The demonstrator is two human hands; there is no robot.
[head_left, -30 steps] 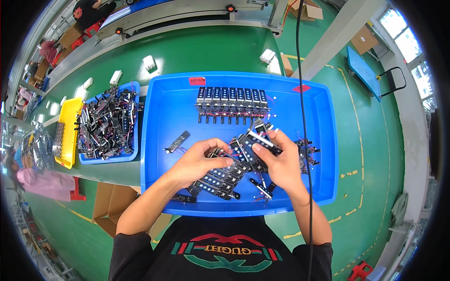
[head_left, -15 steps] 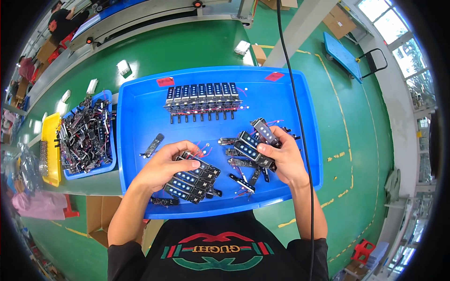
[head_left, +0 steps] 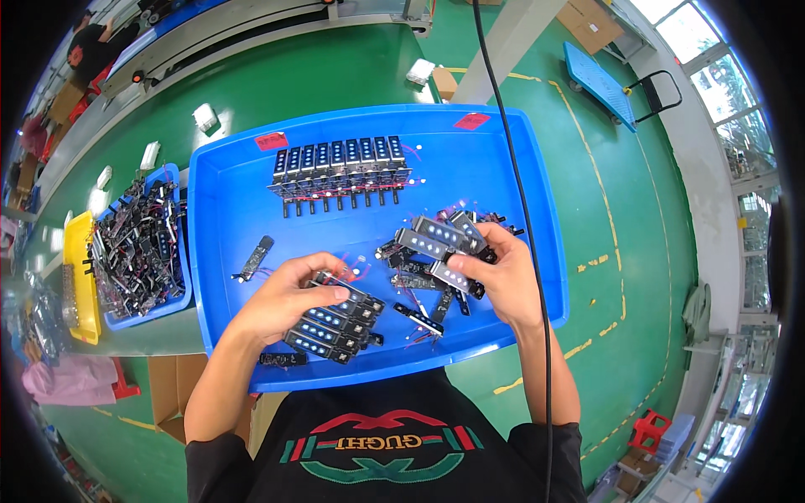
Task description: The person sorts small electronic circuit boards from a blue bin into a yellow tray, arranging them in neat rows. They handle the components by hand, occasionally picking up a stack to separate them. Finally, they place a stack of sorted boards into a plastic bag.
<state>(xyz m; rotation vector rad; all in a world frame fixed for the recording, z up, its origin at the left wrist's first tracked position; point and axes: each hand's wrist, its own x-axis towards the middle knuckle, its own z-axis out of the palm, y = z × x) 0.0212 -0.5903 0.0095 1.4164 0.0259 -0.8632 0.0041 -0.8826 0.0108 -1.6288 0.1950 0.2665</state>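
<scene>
Black modules (head_left: pixel 329 325) look slim and oblong, with pale-dotted faces.

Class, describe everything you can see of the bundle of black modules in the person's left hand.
The bundle of black modules is several narrow, plastic-looking bars packed side by side. Their faces carry rows of pale round dots, and the ends toward the right bear small pale marks. Thin reddish wires show at its upper edge. The left hand grips its upper part, thumb on top. It sits slanted over the near left part of the large blue tray; whether it touches the tray is unclear.
</scene>
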